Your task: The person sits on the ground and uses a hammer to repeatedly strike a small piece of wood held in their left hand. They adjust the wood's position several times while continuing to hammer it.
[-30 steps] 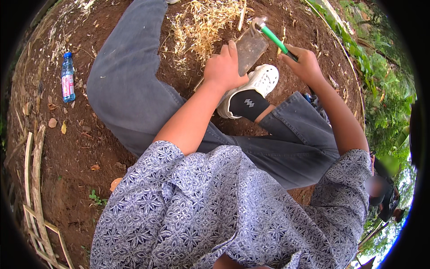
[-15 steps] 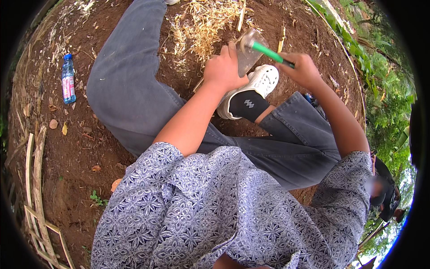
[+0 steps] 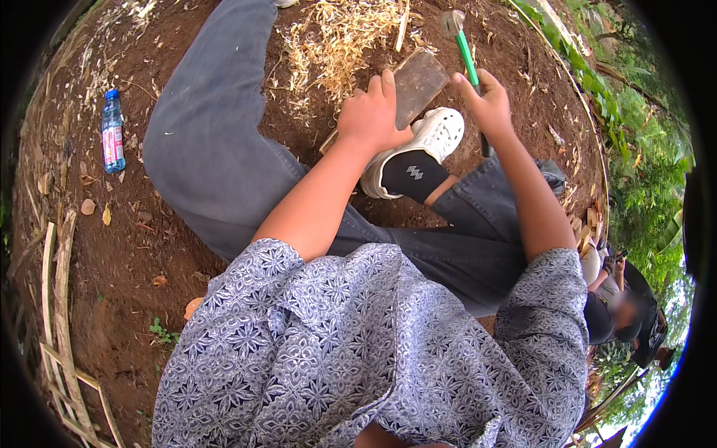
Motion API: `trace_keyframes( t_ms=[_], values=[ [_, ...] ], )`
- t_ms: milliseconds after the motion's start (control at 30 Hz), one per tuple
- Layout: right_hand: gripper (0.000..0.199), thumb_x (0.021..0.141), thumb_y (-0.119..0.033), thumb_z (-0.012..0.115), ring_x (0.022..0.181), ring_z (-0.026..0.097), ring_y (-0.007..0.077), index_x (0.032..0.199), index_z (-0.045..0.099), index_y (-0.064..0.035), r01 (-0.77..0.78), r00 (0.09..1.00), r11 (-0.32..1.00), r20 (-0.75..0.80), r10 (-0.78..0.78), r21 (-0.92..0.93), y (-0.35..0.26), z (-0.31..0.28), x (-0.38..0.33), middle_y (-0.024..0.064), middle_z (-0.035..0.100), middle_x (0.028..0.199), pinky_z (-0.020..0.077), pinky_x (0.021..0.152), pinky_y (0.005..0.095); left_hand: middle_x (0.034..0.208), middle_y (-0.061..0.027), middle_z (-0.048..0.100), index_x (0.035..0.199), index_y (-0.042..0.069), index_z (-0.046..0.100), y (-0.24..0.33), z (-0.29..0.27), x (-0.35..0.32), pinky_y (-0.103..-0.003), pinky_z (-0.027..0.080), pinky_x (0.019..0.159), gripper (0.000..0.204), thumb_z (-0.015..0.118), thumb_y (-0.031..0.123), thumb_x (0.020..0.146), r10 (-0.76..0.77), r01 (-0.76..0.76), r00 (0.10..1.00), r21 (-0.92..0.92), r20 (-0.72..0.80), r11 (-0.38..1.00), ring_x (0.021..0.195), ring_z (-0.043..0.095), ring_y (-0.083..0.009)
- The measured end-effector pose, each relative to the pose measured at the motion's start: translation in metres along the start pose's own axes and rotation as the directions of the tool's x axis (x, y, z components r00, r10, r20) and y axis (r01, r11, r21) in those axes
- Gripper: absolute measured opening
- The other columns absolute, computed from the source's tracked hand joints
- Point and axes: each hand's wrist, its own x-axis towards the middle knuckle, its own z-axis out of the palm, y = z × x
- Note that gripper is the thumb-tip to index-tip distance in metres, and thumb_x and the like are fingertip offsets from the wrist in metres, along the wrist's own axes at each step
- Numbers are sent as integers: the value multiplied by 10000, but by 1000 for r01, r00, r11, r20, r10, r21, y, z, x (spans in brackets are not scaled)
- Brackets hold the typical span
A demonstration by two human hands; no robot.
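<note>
My left hand (image 3: pixel 371 116) is closed on the near-left edge of a flat, grey-brown rectangular slab (image 3: pixel 420 84); whether it is wood or metal I cannot make out. Part of the slab's lower end is behind my fingers. To the right, my right hand (image 3: pixel 489 106) grips a hammer (image 3: pixel 467 58) with a green shaft and black grip. Its metal head points away from me, clear of the slab's far right corner. Close below the slab is my foot in a white clog (image 3: pixel 442 133) and black sock (image 3: pixel 413 175).
Pale wood shavings (image 3: pixel 340 41) cover the brown soil beyond my left hand. A water bottle (image 3: pixel 113 134) with a blue cap lies at the left, and long wooden strips (image 3: pixel 60 291) lie at lower left. Another person (image 3: pixel 635 299) is at the far right beside green plants (image 3: pixel 650 172).
The hammer has lifted off the slab and swung up to the right, its head now pointing away. My right forearm has shifted left. My left hand and the slab have barely moved.
</note>
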Motion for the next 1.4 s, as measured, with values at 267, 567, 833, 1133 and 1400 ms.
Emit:
trace_keyframes(
  t_ms=[267,567,833,1133,1400],
  values=[
    [493,824,-406,890,610,560,86,1049,693,-14,-236,925,873,-175,336,426,-10,68,4,0,629,777,472,542,271,1260,-223,597,1508,-69,354,-8,7,1,-445,602,835,1131,839,532,683,71,-72,987,0,-145,997,982,714,-374],
    [320,892,-291,845,506,476,43,1069,708,-61,-323,896,764,-81,437,558,9,65,-9,-40,558,733,408,468,215,1334,-195,570,1523,-45,362,-4,7,-6,-444,556,936,1093,805,540,713,92,-88,988,43,-127,995,1089,670,-363],
    [334,878,-260,856,531,493,58,1073,690,-46,-291,914,768,-72,400,570,1,63,-7,-17,582,735,415,473,243,1362,-199,558,1534,-52,345,-5,9,-7,-447,554,948,1110,803,532,709,78,-80,988,-11,-134,997,1128,648,-362],
    [362,866,-284,866,532,503,59,1087,705,-48,-319,923,798,-26,385,511,11,61,5,-15,597,764,441,488,239,1318,-221,570,1518,-85,328,-5,9,-6,-436,577,903,1112,811,518,718,70,-72,991,-14,-114,997,1100,663,-358],
    [347,874,-291,859,527,500,57,1083,714,-54,-313,933,810,1,359,496,7,59,13,-29,593,767,422,484,238,1291,-216,574,1507,-80,323,-3,12,-6,-431,582,891,1106,830,510,722,32,-39,992,-56,-122,998,1079,672,-357]
  ],
)
